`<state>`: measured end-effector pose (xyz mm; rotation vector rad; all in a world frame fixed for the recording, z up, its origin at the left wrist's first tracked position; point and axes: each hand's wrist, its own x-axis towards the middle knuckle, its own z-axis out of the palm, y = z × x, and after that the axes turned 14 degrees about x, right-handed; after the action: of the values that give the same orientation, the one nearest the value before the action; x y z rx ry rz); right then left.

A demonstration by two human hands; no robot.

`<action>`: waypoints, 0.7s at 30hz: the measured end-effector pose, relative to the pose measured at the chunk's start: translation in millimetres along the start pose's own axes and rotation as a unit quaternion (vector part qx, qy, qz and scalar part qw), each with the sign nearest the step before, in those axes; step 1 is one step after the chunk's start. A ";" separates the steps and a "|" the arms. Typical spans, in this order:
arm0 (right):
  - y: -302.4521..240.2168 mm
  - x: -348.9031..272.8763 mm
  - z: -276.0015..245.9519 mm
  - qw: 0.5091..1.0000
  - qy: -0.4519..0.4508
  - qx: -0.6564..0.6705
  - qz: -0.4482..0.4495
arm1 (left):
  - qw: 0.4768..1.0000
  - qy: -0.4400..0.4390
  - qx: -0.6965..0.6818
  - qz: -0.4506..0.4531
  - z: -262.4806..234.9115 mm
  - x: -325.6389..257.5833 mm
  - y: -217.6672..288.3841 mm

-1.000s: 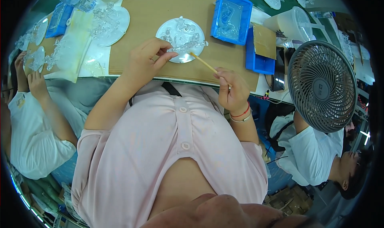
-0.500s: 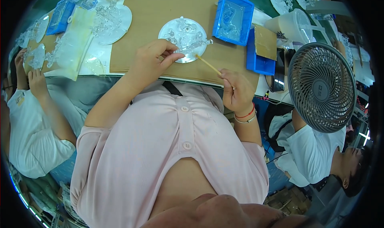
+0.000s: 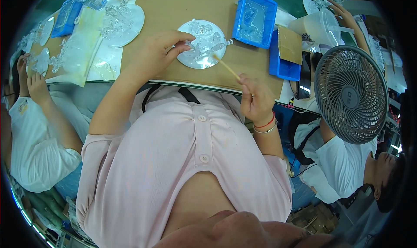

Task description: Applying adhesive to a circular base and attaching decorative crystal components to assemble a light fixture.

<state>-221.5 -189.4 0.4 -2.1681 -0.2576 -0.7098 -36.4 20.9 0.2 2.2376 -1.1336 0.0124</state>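
My left hand [image 3: 164, 49] is at the left edge of a round white plate [image 3: 185, 62]. Its thumb and forefinger are bent toward each other in a pinch; whatever may be between them is too clear and small to make out. Several clear plastic pieces [image 3: 204, 43] lie heaped on the plate, one poking past its right rim. In my right hand [image 3: 257, 96], near the table's front edge, is a thin wooden stick [image 3: 228, 67], gripped between thumb and fingers. Its tip points up and left over the plate's lower right part.
A blue bin [image 3: 254, 19] with clear pieces stands right of the plate, beside another blue bin [image 3: 284, 67] with cardboard on it. Farther right are a clear bucket [image 3: 321, 26] and a fan [image 3: 351, 96]. Another loaded plate [image 3: 130, 33] sits left. People work on both sides.
My left hand has moved up and slightly left, off the long clear piece it was touching. The plate has shifted slightly right. My right hand keeps the stick near the plate.
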 end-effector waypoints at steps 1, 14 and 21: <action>-3.2 -1.2 2.5 0.999 -0.024 0.021 -0.005 | 1.000 -0.001 0.000 0.000 -0.2 -0.6 2.7; -1.9 -9.3 10.4 0.997 -0.062 -0.009 -0.042 | 0.984 -0.036 -0.139 -0.101 16.4 -5.2 23.3; -7.7 -18.4 -12.8 0.998 -0.060 0.024 0.006 | 0.983 -0.042 -0.149 -0.103 14.9 -4.4 24.7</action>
<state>-244.9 -193.2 1.4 -2.1679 -0.3213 -0.5634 -61.1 5.4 -0.1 2.0875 -0.8745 -0.3189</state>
